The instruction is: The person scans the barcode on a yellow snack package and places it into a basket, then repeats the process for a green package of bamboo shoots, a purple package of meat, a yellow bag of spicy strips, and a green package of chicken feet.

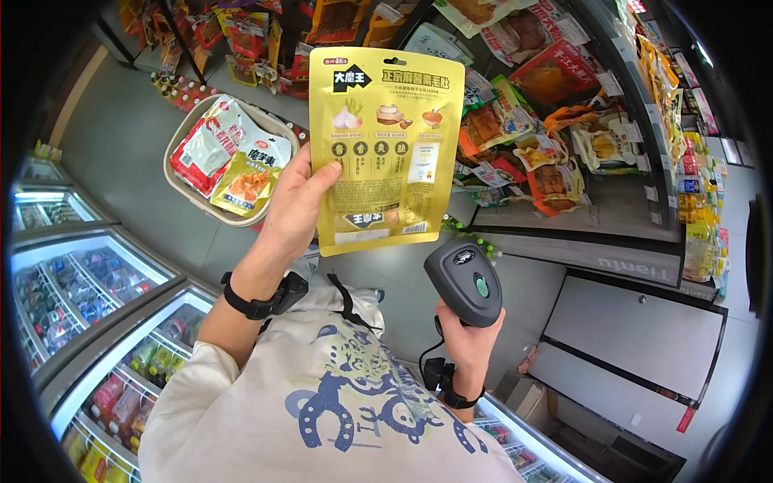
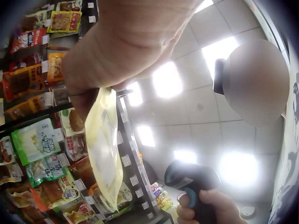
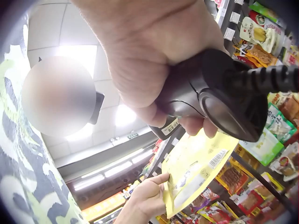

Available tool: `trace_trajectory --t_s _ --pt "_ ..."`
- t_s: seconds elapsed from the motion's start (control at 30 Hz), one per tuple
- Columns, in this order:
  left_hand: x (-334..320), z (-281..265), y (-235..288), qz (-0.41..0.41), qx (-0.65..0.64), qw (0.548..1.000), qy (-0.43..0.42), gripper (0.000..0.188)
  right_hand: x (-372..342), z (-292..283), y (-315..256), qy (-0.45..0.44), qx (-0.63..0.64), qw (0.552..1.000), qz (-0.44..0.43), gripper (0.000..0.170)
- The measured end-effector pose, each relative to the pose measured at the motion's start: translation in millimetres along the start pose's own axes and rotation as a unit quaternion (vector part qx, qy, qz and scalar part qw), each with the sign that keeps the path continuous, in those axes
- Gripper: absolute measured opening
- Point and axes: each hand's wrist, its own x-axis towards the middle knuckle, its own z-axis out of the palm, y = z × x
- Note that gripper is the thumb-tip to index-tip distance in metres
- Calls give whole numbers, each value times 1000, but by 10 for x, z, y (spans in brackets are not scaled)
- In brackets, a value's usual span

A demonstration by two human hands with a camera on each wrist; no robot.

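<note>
My left hand (image 1: 295, 201) pinches a yellow snack pouch (image 1: 386, 153) by its left edge, thumb on the printed face. The pouch is held up with its printed back, barcode near the bottom, facing me; in the left wrist view the pouch (image 2: 103, 149) shows nearly edge-on. My right hand (image 1: 471, 338) grips a black handheld barcode scanner (image 1: 463, 282) with a green button on top, just right of the pouch's lower corner. In the right wrist view fingers curl round the scanner's handle (image 3: 187, 88), and its cable trails off.
A beige basket (image 1: 171, 173) with a red-and-white pouch (image 1: 211, 145) and a green-gold pouch (image 1: 251, 181) stands on the floor to the left. Snack shelves (image 1: 564, 217) rise ahead and right. Glass-topped drink coolers (image 1: 105, 322) line the left. A grey panel (image 1: 636, 338) is at lower right.
</note>
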Motion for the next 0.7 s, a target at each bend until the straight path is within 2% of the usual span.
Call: trace_trajectory --t_s 0.23,0.7 --pt "1 -30 -24 -3 -21 1000 8 38 26 28 -50 -26 -10 999 37 20" --pt "-40 -50 -52 -21 -13 1000 -7 38 70 88 -92 -46 -16 999 -8 23"
